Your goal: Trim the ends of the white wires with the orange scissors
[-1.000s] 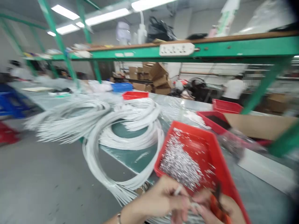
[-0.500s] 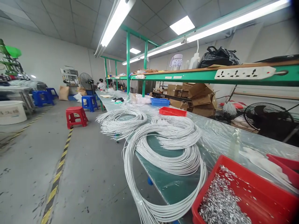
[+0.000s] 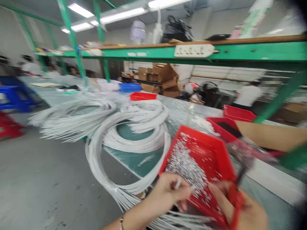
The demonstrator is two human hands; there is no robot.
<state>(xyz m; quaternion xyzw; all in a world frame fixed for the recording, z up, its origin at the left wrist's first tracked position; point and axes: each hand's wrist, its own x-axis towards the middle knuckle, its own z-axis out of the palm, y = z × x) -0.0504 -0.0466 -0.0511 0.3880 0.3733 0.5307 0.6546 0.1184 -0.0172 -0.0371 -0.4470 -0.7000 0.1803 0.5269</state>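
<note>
My left hand is closed in a pinch on a white cable, whose short pale end shows between the fingers. It hovers over the near left edge of a red bin holding a heap of small silvery metal pieces. At the bin's near right side is my right hand, thumb and finger pointing toward the left hand. Blur hides whether it grips anything. A dark, smeared object rises beside it. Coiled bundles of white cable lie to the left, and more cable strands run beneath my hands.
A second cable coil hangs over the table's left edge. Farther back sit a blue bin and a small red bin. Above runs a green shelf beam with a power strip. A person is in the background right.
The view has swung right and blurred. Both my hands have come into sight at the red bin, the left one with a white cable. The bin appears turned and farther left in the picture.
</note>
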